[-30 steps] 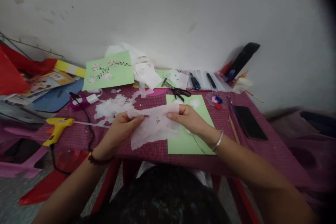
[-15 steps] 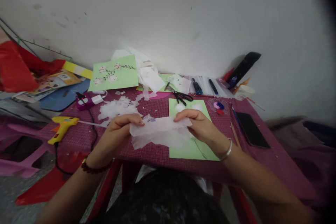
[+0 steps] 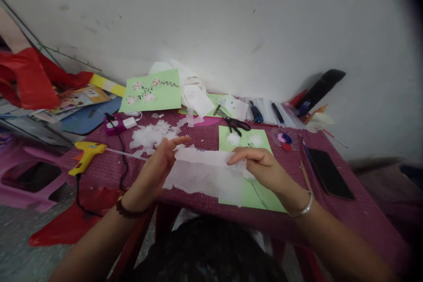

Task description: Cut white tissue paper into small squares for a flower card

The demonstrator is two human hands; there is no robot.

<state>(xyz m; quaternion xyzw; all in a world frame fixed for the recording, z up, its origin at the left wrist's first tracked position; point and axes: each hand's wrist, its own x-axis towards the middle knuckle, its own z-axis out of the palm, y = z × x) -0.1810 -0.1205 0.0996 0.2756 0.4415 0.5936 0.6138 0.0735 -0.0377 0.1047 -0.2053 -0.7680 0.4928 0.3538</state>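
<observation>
Pinching the upper right part of a thin white sheet (image 3: 201, 178), the right hand (image 3: 266, 167) is holding it between thumb and index finger, the grip being narrow. The left hand (image 3: 158, 167) is standing at the upper left corner, its index finger extending above the sheet; whether it is gripping the corner cannot be told. The sheet is spanning the space between both hands, over the front of the table (image 3: 205, 134), its upper edge forming a folded band. Its right part is overlapping a green card (image 3: 249, 202) bearing white tufts. Scissors (image 3: 239, 123) are lying at the card's far edge. Beyond the left hand, a pile of torn white pieces (image 3: 152, 135) is resting on the table. A yellow glue gun (image 3: 86, 156) is lying farther left, a pale stick (image 3: 124, 154) extending from it toward the left wrist.
</observation>
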